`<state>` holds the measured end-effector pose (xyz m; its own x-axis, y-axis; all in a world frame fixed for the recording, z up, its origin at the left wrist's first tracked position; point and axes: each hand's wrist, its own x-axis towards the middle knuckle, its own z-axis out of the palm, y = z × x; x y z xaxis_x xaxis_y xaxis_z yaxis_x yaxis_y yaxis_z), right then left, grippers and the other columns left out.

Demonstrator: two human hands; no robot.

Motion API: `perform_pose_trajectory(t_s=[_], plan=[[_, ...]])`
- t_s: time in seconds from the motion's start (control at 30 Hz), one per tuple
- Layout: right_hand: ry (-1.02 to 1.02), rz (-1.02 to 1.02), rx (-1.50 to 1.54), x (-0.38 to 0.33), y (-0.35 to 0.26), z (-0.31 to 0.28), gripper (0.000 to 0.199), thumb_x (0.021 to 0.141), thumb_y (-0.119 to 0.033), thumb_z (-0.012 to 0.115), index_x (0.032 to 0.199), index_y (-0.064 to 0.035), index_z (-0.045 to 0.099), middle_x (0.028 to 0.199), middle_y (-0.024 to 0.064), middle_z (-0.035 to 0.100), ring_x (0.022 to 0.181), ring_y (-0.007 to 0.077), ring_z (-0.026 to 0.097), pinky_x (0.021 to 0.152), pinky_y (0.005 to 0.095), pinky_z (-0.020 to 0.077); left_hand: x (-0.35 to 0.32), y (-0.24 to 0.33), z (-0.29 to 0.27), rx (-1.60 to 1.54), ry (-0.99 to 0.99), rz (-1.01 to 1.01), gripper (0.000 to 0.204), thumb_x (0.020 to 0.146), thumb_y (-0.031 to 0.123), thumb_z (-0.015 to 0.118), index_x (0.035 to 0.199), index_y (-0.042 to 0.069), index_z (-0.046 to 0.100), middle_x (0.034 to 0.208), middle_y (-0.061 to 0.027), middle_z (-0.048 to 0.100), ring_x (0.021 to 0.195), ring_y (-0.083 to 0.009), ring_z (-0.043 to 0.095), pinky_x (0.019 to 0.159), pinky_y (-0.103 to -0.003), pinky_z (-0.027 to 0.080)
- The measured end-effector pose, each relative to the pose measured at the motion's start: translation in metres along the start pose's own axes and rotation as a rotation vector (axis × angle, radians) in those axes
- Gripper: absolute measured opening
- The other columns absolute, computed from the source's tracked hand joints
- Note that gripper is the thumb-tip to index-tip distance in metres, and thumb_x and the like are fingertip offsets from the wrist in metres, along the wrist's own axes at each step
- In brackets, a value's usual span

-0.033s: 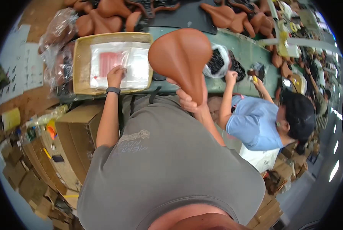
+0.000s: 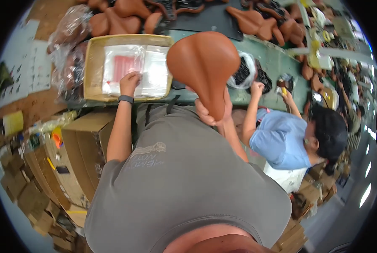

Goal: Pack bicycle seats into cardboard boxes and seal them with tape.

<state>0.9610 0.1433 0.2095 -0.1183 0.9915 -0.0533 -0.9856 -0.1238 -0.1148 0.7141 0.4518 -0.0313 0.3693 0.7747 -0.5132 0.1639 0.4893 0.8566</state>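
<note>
My right hand (image 2: 205, 111) is closed around the narrow nose of a brown bicycle saddle (image 2: 203, 63). The saddle's smooth top faces up and its wide rear points away from me; its underside and some of my fingers are hidden. On the left, my left hand (image 2: 130, 81) reaches into a shallow yellowish box (image 2: 88, 69) lined with flat plastic bags (image 2: 156, 71). Its bent fingers pinch the edge of a clear bag, under which a reddish patch shows. A dark band circles that wrist.
Several brown saddles (image 2: 112, 23) lie along the back of the green table (image 2: 281, 63). A white bag of black parts (image 2: 241, 74) stands right of my saddle. Close on the right, a co-worker in a blue shirt (image 2: 277, 133) handles small items. Cardboard boxes (image 2: 85, 130) stand lower left.
The scene has shifted slightly in the picture. The saddle remains in my right hand, and my left hand stays at the bags. The co-worker's hands have moved a little.
</note>
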Motion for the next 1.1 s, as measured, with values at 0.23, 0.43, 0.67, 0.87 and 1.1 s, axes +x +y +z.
perform_pose_trajectory(t_s=[0.23, 0.43, 0.67, 0.87, 1.1], plan=[[0.481, 0.037, -1.025, 0.063, 0.009, -0.034, 0.074, 0.092, 0.002, 0.080, 0.155, -0.0004, 0.041, 0.123, 0.0143, 0.071, 0.090, 0.0309, 0.079, 0.074, 0.0399, 0.0646, -0.121, 0.059, -0.011, 0.248, 0.153, 0.284, 0.023, 0.100, 0.019, 0.083, 0.107, -0.003, 0.084, 0.091, -0.0087, 0.082, 0.083, -0.0147, 0.074, 0.078, -0.031, 0.057], [0.364, 0.325, -0.647, 0.130, 0.055, -0.008, 0.057, 0.098, -0.006, 0.076, 0.148, 0.0018, 0.050, 0.124, 0.0177, 0.071, 0.100, 0.0328, 0.080, 0.087, 0.0406, 0.0700, -0.168, 0.074, 0.019, 0.484, 0.032, 0.373, 0.017, 0.098, 0.016, 0.080, 0.106, 0.001, 0.084, 0.090, -0.0171, 0.082, 0.078, -0.0268, 0.079, 0.074, -0.037, 0.060], [0.388, 0.472, -0.517, 0.148, 0.066, -0.017, 0.043, 0.103, -0.010, 0.074, 0.142, 0.0022, 0.059, 0.120, 0.0181, 0.077, 0.097, 0.0254, 0.080, 0.085, 0.0359, 0.0697, -0.187, 0.058, -0.001, 0.010, 0.027, 0.137, 0.013, 0.098, 0.007, 0.082, 0.097, -0.005, 0.080, 0.094, -0.0078, 0.083, 0.089, -0.0110, 0.076, 0.080, -0.027, 0.058], [0.403, 0.418, -0.403, 0.135, 0.060, -0.011, 0.047, 0.101, -0.006, 0.075, 0.144, 0.0012, 0.056, 0.114, 0.0149, 0.074, 0.098, 0.0291, 0.079, 0.083, 0.0383, 0.0706, -0.197, 0.085, -0.019, -0.287, 0.072, -0.002, 0.026, 0.102, 0.004, 0.079, 0.123, -0.001, 0.066, 0.105, -0.0095, 0.082, 0.094, -0.0123, 0.076, 0.081, -0.027, 0.058], [0.380, 0.403, -0.395, 0.132, 0.059, 0.009, 0.048, 0.099, -0.005, 0.077, 0.142, 0.0010, 0.057, 0.112, 0.0167, 0.074, 0.097, 0.0299, 0.080, 0.082, 0.0398, 0.0698, -0.194, 0.100, 0.006, 0.167, 0.073, 0.148, 0.012, 0.095, 0.001, 0.083, 0.104, -0.006, 0.079, 0.100, -0.0091, 0.083, 0.087, -0.0106, 0.075, 0.078, -0.026, 0.058]])
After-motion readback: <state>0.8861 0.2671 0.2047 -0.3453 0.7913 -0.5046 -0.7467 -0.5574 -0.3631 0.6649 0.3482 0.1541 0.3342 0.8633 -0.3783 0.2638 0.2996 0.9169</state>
